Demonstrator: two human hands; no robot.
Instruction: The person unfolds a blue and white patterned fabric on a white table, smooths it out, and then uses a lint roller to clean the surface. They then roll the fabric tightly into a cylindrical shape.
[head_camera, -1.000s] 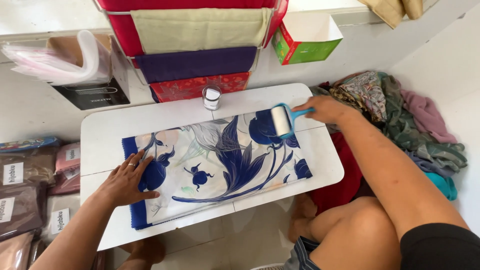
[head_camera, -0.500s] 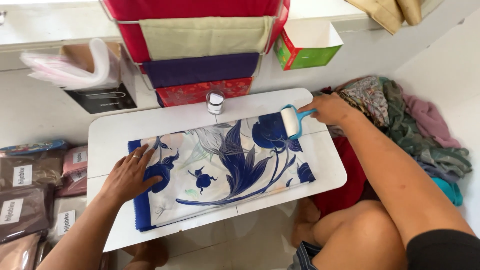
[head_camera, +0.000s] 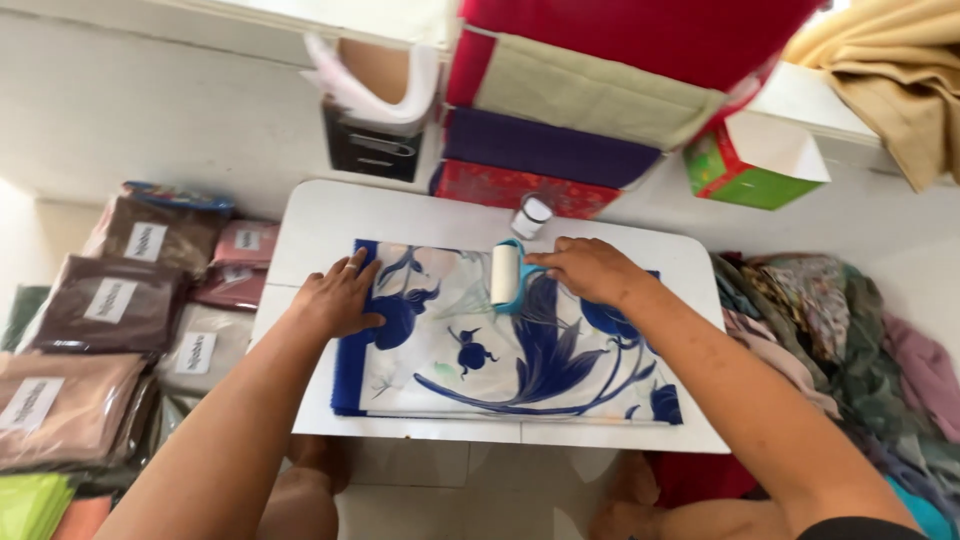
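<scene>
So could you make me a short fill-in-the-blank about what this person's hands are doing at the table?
1. The right hand holds a lint roller with a ____ handle.
2. The left hand lies flat on the ____ edge of the floral cloth.
3. The cloth lies spread on a ____ table.

Missing words: blue; left; white

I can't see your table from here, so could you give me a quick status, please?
Left hand flat on floral cloth. Right hand holds lint roller on it. Small jar beside.

green box (head_camera: 745, 172), small jar (head_camera: 532, 214), packaged fabrics (head_camera: 110, 310)
</scene>
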